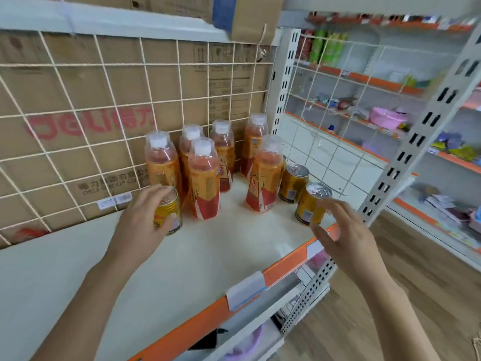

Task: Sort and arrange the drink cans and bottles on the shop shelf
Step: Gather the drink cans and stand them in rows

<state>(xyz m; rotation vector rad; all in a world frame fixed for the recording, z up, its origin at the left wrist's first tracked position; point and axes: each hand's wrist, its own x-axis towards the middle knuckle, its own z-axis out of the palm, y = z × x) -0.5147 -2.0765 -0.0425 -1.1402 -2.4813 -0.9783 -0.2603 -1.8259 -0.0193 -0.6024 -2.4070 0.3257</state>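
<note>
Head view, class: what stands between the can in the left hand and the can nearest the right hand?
Head view: two bottles, a left bottle and a right bottle, bare shelf between them.

arms: two, bare to the frame edge | left hand (145,220): bare | right hand (346,235): bare

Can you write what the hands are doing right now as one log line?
left hand: grips yellow can | right hand: open, beside front right can | bottles: six upright on shelf
</note>
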